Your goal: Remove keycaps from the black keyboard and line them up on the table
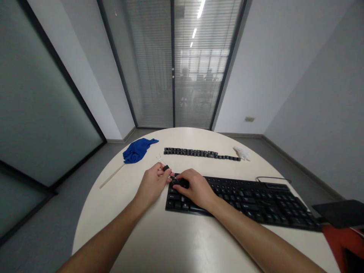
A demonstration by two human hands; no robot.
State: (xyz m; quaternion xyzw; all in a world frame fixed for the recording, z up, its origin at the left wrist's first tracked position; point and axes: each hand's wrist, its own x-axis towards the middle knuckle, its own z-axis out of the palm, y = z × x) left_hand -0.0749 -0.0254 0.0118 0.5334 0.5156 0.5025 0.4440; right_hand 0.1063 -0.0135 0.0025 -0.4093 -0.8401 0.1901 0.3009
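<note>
Head view: both my hands meet over the top left corner of the black keyboard (247, 200), which lies along the near half of the bench (182, 242). My left grip (155, 180) pinches a small black piece (166, 167) between thumb and fingers, with thin wires (161, 160) standing out beyond it. My right grip (197, 187) curls in from the other side, thumb and fingers closed about a dark piece (183, 183) just above the keys (whether it joins those wires as one tool, I cannot tell).

Across the bench, loose keycaps (187, 152) stand in line, two rows deep on the left and thinning to a single row on the right, where they end beside a white crumpled bundle (242, 153). A blue cloth (138, 150) lies to the left, clear of my hands.

I judge the step in hand to be handling one keycap with a wire puller, with most keys yet on the board. The next move, I think, calls for a steady right hold and a light left pinch, so the little piece parts from the wires without dropping.
</note>
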